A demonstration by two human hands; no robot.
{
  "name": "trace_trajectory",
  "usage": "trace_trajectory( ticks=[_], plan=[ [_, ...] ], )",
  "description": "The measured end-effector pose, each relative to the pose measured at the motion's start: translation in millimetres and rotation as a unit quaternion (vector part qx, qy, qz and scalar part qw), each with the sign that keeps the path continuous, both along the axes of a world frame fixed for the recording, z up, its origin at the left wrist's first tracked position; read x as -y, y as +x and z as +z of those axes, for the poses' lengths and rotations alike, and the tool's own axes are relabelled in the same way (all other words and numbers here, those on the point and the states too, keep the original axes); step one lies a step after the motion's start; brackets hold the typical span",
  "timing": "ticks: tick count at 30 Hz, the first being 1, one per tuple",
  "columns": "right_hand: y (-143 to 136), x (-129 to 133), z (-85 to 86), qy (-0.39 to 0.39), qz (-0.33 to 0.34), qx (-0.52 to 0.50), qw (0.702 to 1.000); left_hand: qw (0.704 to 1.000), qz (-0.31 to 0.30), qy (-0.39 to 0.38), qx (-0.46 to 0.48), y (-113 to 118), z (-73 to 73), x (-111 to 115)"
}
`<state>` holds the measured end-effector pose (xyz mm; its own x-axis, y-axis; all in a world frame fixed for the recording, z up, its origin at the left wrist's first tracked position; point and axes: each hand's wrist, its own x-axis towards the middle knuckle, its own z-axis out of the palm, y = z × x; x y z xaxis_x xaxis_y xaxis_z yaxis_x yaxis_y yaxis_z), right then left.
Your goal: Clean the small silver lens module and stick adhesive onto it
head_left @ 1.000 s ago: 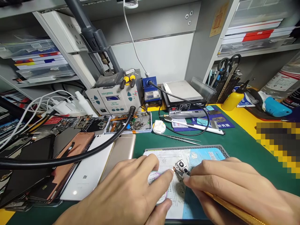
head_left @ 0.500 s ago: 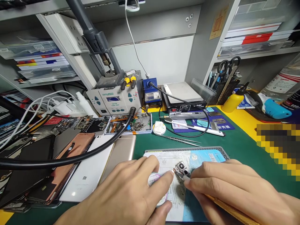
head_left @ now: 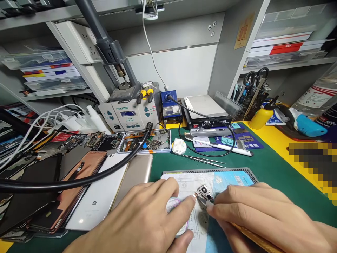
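Note:
A small dual-lens phone camera module (head_left: 204, 190) lies on a white and light-blue work sheet (head_left: 196, 225), a short flex tail pointing left. The index fingertip of my left hand (head_left: 150, 214) presses down the end of that tail. Beneath the same hand, partly covered by its fingers, is a round disc with a white and purple label (head_left: 182, 229); its kind I cannot make out. My right hand (head_left: 252, 211) is closed in a pen grip round a knife with a gold-orange handle (head_left: 252, 236). Its pointed blade (head_left: 202, 201) touches the module near the tail.
Tweezers (head_left: 200, 160) and a white brush (head_left: 231, 149) lie beyond the sheet. Phones (head_left: 97, 189) are piled at left under a thick black hose (head_left: 79, 182). A parts tray (head_left: 160, 142), hot-air station (head_left: 129, 114) and heating plate (head_left: 206, 107) stand behind. At right is a yellow bottle (head_left: 262, 117).
The whole view has shifted slightly. Both hands stay in nearly the same place, with the blade still against the camera module.

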<state>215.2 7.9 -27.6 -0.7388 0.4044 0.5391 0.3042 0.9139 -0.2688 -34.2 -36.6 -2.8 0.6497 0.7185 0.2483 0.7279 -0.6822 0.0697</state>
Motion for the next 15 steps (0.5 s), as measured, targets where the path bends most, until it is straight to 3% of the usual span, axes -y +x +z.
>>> trace_trajectory(
  ticks=[4,10,12,15],
  plan=[
    [0.5,-2.9,0.1,0.014,-0.001,-0.009,1.0,1.0,0.016,-0.004,-0.006,-0.5,-2.1,-1.7],
    [-0.3,-1.1,-1.0,0.005,0.007,-0.011,1.0,1.0,-0.013,-0.023,-0.012,-2.2,-4.7,-1.3],
    [-0.1,-1.1,-0.9,0.009,0.002,-0.011,1.0,0.999,0.018,-0.027,-0.017,-1.0,-3.4,-1.0],
    [0.0,-1.4,-0.6,0.01,0.005,-0.009,1.0,0.999,0.016,-0.019,-0.019,0.8,-1.9,-0.5]
  ],
)
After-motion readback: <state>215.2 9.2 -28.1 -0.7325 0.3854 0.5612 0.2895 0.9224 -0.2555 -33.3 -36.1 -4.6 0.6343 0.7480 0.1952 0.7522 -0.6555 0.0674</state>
